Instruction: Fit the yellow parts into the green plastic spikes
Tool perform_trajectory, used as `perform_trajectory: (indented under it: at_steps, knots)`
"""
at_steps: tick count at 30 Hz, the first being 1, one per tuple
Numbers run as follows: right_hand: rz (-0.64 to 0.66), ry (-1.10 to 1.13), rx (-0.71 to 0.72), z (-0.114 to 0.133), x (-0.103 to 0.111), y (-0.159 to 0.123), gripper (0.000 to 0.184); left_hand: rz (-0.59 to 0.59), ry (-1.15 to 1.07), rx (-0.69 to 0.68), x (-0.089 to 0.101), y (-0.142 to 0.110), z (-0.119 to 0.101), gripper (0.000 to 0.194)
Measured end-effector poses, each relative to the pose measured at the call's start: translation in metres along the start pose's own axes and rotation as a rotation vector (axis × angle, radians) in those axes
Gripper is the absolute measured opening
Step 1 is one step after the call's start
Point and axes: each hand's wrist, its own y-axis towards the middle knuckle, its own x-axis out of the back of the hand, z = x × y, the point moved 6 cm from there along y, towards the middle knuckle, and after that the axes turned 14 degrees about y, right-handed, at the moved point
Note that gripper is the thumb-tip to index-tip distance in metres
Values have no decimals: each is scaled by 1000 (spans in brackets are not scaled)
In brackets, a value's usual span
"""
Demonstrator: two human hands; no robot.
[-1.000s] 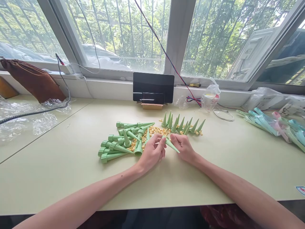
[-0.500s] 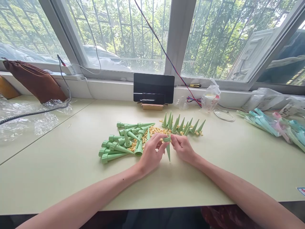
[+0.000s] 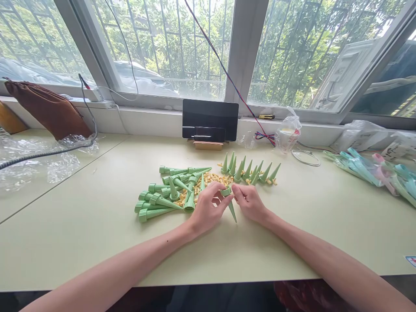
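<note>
My left hand [image 3: 211, 203] grips a green plastic watering spike [image 3: 232, 211] by its round collar, the open end up and the point slanting down towards me. Close against the collar's right side, my right hand [image 3: 249, 201] is closed in a pinch; its fingers hide whatever is between them. Left of my hands lies a pile of green spikes [image 3: 152, 214], most on their sides. Small yellow valve pieces [image 3: 212, 177] are heaped behind my left hand. Beyond my right hand, several spikes with yellow pieces at their bases [image 3: 238, 173] stand point up.
A black tablet [image 3: 210, 119] leans on a stand at the back. To its right are a bagged cup [image 3: 287, 136] and a coiled white cable [image 3: 305, 157]. Pastel straps [image 3: 367, 167] lie far right. Clear plastic wrap [image 3: 58, 167] and a brown pouch [image 3: 48, 108] are at left.
The spike in my left hand has swung from slanting right to pointing more downward, its collar now turned upward. My right hand stays pinched beside the collar. The piles look unchanged.
</note>
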Motion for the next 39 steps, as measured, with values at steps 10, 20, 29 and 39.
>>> perform_trajectory:
  at_steps: [10, 20, 29, 39]
  knots:
    - [13, 44, -4, 2, 0, 1, 50, 65, -83, 45, -5, 2, 6, 34]
    - [12, 36, -19, 2, -1, 1, 52, 93, -131, 109, -7, 1, 9, 36]
    - [2, 28, -28, 1, 0, 1, 52, 79, -106, 156, -5, -1, 7, 29]
    - [-5, -56, 39, 6, 1, 1, 50, 37, -25, 86, 0, -1, 0, 23]
